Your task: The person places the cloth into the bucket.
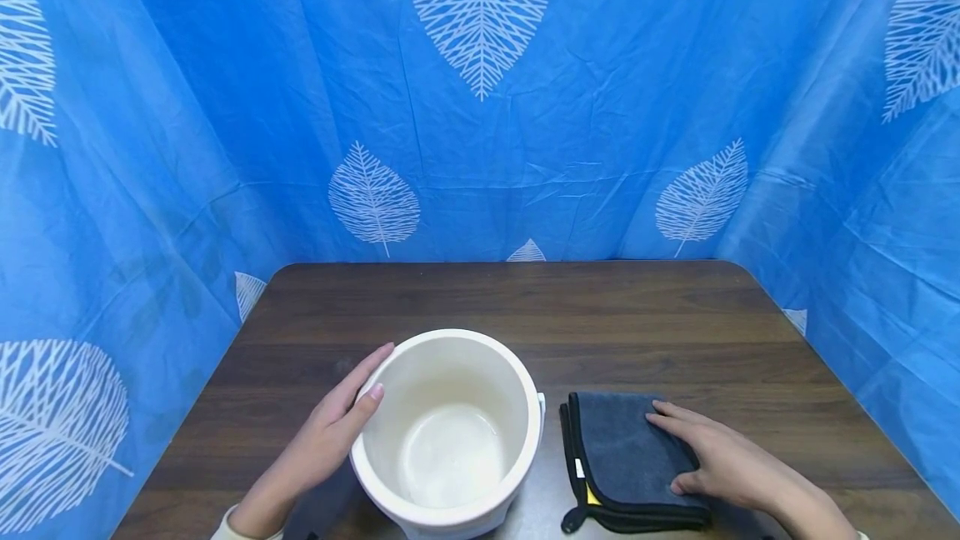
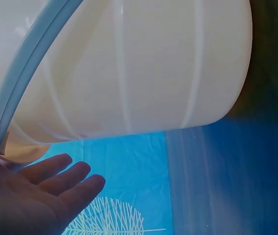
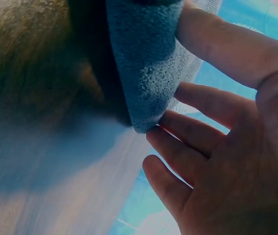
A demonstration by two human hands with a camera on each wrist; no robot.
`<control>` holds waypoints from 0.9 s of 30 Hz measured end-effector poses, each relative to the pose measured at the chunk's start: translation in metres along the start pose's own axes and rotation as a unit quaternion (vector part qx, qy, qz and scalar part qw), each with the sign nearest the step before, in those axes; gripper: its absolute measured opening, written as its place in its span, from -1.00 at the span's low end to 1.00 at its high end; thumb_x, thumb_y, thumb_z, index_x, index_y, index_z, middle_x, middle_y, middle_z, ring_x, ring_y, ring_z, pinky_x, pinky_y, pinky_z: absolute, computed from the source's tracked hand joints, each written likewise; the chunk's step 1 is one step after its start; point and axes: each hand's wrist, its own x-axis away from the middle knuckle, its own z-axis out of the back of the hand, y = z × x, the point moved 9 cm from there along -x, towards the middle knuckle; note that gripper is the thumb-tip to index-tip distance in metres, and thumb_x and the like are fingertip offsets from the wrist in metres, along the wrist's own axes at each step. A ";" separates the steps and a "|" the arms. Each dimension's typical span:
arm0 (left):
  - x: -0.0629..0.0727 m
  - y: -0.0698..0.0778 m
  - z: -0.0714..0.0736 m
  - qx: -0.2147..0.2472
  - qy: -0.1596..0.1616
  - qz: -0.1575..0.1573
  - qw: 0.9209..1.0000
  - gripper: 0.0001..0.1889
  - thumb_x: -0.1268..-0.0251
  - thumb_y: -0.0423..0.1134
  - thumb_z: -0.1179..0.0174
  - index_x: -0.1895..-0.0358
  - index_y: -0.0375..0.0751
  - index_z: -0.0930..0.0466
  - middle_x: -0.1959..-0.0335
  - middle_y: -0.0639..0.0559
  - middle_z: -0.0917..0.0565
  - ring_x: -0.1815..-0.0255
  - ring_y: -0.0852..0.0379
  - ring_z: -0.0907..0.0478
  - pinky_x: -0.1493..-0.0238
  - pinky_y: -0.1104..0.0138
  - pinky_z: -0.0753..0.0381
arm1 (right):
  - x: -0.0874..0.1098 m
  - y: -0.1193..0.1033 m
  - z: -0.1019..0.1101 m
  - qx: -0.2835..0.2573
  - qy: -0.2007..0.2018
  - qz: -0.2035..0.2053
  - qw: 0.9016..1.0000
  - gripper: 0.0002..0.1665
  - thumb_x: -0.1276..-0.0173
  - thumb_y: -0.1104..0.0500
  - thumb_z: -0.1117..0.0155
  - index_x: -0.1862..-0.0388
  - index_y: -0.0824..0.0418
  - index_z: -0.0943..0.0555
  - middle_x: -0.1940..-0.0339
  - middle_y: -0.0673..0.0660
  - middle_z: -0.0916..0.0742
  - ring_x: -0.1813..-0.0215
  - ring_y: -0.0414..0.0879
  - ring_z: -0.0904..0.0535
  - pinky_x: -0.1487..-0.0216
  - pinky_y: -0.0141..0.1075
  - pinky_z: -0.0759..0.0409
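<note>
A round white bucket (image 1: 521, 473) stands upright at the near middle of the table, its mouth facing up and its inside bare. My left hand (image 1: 330, 432) rests at its left rim, thumb and index fingertips right at the edge. In the left wrist view the other fingers (image 2: 73, 178) extend loosely beside the bucket wall (image 2: 149, 63), near its pale blue handle (image 2: 29, 63). To the right lies a folded dark grey towel (image 1: 622, 448) with black edging. My right hand (image 1: 723, 457) lies over its right edge, fingers nearly straight against the cloth (image 3: 149, 68).
A dark wood-grain table (image 1: 585, 315) with rounded far corners carries both things. Blue curtains (image 1: 585, 132) with white leaf prints hang behind it and on both sides. A small black loop (image 1: 574, 519) sits at the towel's near left corner.
</note>
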 end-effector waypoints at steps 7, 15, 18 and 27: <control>-0.002 -0.002 -0.002 0.018 0.002 0.009 1.000 -0.47 -0.67 -0.16 0.08 -0.58 -0.20 -0.19 -0.56 -0.23 -0.24 -0.47 -0.28 -0.31 -0.22 0.11 -0.53 | -0.001 -0.002 0.000 0.008 0.008 0.003 1.000 -0.07 0.06 0.08 -0.72 -0.31 0.32 -0.56 -0.39 0.38 -0.51 -0.36 0.42 -0.41 -0.21 0.31 -0.43; -0.001 -0.001 -0.002 0.029 0.009 -0.008 0.999 -0.47 -0.68 -0.20 0.11 -0.57 -0.30 -0.17 -0.54 -0.29 -0.25 -0.44 -0.30 -0.34 -0.22 0.11 -0.53 | -0.004 -0.003 0.002 0.024 0.015 0.002 1.000 -0.14 0.07 0.03 -0.73 -0.24 0.27 -0.62 -0.31 0.29 -0.59 -0.32 0.36 -0.48 -0.21 0.29 -0.45; -0.001 -0.001 -0.002 0.032 0.007 -0.014 0.999 -0.48 -0.68 -0.21 0.13 -0.57 -0.32 -0.15 -0.55 -0.28 -0.23 -0.46 -0.30 -0.31 -0.26 0.08 -0.48 | -0.004 -0.004 0.002 0.035 0.018 0.003 0.999 -0.17 0.08 0.04 -0.73 -0.20 0.26 -0.64 -0.27 0.26 -0.62 -0.30 0.35 -0.50 -0.20 0.28 -0.46; -0.001 -0.001 -0.002 0.038 0.006 -0.016 0.999 -0.49 -0.69 -0.22 0.15 -0.58 -0.26 -0.15 -0.56 -0.29 -0.21 -0.48 -0.26 -0.28 -0.29 0.19 -0.46 | -0.004 -0.008 0.005 0.053 0.032 0.003 0.998 -0.35 0.04 0.09 -0.71 -0.09 0.16 -0.70 -0.12 0.16 -0.70 -0.19 0.26 -0.60 -0.13 0.21 -0.54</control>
